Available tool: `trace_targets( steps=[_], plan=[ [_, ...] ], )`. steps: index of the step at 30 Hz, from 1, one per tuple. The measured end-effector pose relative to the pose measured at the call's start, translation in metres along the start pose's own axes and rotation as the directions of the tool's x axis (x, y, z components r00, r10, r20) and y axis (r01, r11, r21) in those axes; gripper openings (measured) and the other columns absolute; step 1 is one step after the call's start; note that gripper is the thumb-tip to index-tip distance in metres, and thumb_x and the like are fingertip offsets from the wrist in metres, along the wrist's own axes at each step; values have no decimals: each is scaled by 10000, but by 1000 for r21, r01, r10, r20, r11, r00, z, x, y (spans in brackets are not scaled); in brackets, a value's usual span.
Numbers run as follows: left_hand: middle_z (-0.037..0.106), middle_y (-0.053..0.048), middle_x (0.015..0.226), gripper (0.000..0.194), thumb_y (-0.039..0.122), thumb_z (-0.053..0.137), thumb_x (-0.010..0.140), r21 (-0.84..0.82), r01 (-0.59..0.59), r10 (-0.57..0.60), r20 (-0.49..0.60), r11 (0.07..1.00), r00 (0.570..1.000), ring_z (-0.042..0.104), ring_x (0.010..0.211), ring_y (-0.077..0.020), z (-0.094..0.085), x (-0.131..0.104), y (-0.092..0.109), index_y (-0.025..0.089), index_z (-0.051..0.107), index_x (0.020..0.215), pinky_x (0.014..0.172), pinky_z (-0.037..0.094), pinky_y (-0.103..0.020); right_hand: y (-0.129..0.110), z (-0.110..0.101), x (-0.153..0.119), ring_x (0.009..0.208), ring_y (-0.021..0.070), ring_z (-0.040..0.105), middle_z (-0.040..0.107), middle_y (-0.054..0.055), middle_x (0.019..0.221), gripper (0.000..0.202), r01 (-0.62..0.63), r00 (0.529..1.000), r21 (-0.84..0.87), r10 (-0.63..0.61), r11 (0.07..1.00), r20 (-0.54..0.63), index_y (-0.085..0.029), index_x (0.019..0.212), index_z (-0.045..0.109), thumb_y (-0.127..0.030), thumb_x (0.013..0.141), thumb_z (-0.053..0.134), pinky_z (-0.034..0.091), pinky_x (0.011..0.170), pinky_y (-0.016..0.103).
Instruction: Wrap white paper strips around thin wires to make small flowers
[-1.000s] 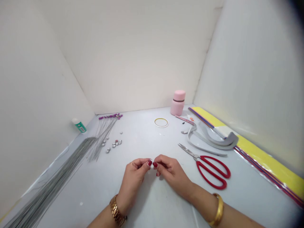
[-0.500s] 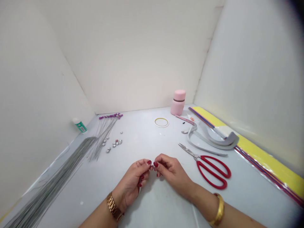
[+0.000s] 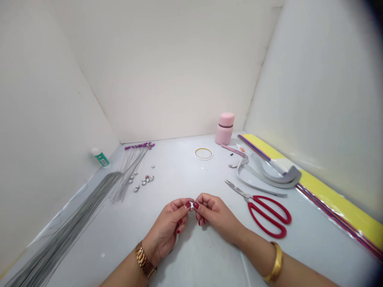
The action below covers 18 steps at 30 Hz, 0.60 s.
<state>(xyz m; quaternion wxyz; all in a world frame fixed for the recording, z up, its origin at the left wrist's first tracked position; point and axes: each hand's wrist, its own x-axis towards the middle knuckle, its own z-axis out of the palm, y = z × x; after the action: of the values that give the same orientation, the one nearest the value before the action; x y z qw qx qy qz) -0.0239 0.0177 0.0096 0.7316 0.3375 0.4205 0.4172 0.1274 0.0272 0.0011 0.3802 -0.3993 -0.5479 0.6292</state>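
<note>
Both hands meet over the near middle of the white table (image 3: 179, 179). My left hand (image 3: 172, 219), with a gold watch at the wrist, is closed with thumb and forefinger pinched on something small. My right hand (image 3: 214, 213) pinches at the same spot, its thumb tip almost against the left one. The small thing between the fingertips is mostly hidden and too small to name. Red-handled scissors (image 3: 260, 211) lie half open to the right of my right hand. Several small silvery pieces (image 3: 146, 180) lie beyond my left hand.
Grey wires (image 3: 72, 223) stretch along the left side, with purple-tipped stems (image 3: 137, 147) behind them. A glue stick (image 3: 101, 158) is at the left wall. Tape ring (image 3: 203, 154), pink bottle (image 3: 224, 129), grey strips (image 3: 263, 177) and yellow sheets (image 3: 338, 199) are farther back and right.
The fingertips have come slightly closer together, and the right fingers have curled in a little more. Everything else on the table lies as before.
</note>
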Motion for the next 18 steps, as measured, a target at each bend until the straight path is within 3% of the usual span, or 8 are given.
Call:
trace_targets(
  steps=[9,13,15,18],
  plan=[
    [375,66,512,142,234,635,693,-38,18,-18,2,999,1000,208,404,-22,1,0,0,102,610,736,333,144,-129,3,-2,1,473,73,475,522,-40,554,225,-7,999,35,6,999,35,-158,720,501,-370,794,519,362,483,202],
    [352,78,477,183,281,595,735,65,-19,22,-39,998,999,226,391,-31,1,-1,0,120,614,820,336,152,-134,0,-2,1,464,72,473,516,-44,543,223,-16,999,51,14,999,32,-159,717,497,-368,790,524,358,478,202],
    [415,63,491,211,312,585,743,164,-72,79,-33,984,996,320,412,-42,1,-1,0,134,610,854,366,231,-136,-1,-2,1,460,72,471,513,-46,537,223,-16,1000,56,15,998,13,-160,710,495,-366,789,525,353,479,201],
    [581,-10,656,176,295,591,739,318,-208,213,21,925,977,514,623,-111,3,-2,0,134,602,810,578,392,-193,-1,-2,2,456,71,468,515,-44,541,221,-16,1000,71,17,997,-15,-162,703,492,-362,792,519,347,476,200]
  ],
)
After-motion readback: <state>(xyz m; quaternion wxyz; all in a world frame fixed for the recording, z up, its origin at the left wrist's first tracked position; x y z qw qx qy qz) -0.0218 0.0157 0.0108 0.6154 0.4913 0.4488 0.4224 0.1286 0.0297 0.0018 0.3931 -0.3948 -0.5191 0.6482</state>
